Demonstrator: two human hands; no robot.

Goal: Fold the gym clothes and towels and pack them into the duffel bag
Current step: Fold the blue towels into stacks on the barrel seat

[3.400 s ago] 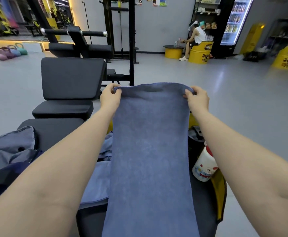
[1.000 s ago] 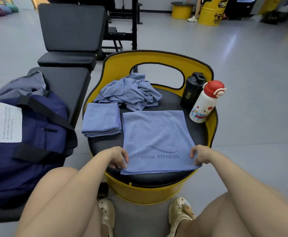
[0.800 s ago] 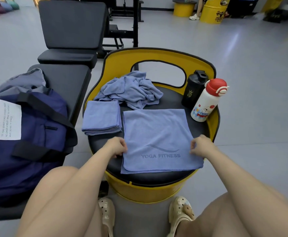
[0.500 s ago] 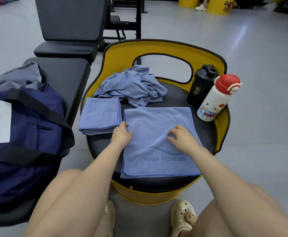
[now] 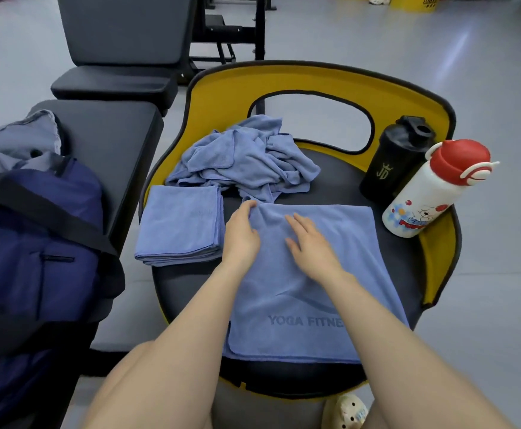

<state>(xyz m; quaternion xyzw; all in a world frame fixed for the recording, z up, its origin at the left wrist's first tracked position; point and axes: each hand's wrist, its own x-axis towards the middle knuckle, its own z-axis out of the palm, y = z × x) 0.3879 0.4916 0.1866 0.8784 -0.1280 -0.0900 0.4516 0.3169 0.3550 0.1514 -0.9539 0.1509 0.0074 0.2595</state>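
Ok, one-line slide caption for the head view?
Left hand pinches the YOGA FITNESS towel's far corner, right hand flat on it, on the yellow stool.

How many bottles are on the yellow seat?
2. The black bottle stands at the seat's back right by the yellow rim; the white bottle with the red cap stands just right of it, nearer the person.

A blue microfibre towel printed "YOGA FITNESS" [image 5: 330,274] lies flat on the round black-padded yellow seat [image 5: 401,264]. The left hand [image 5: 242,235] pinches the towel's far left corner; the right hand [image 5: 311,243] rests flat on it. A folded blue towel [image 5: 180,222] lies just left, a crumpled blue cloth [image 5: 246,159] behind.
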